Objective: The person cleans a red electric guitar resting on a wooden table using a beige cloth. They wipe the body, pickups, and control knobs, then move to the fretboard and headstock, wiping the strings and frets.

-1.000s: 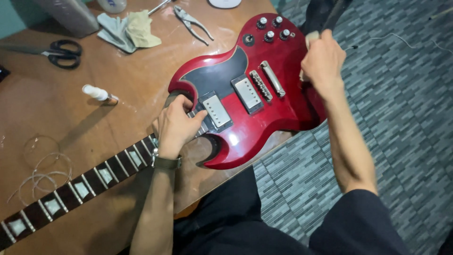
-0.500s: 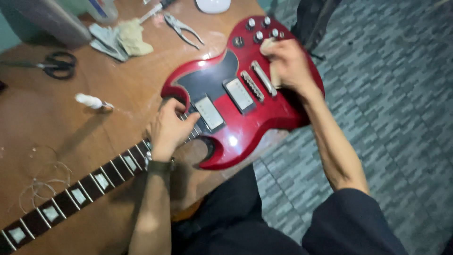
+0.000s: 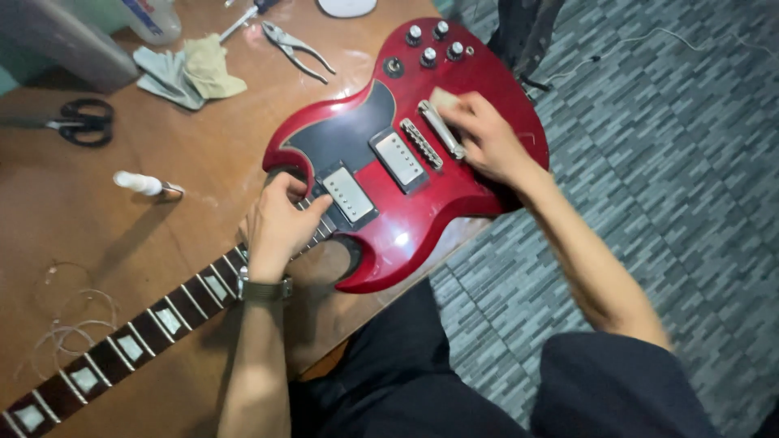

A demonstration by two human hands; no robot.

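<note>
On glossy red guitar (image 3: pixel 454 195), perhaps cloth (image 3: pixel 445 99).

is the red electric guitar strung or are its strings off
Strings off. The red electric guitar shows bare pickups and bare fretboard, no lines crossing them, and loose coiled wire strings lie on the brown wooden table.

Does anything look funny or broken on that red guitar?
Yes: the guitar has no strings. Loose coils of strings lie on the table by the neck. The body's lower end juts past the table's edge. Nothing looks broken.
</note>
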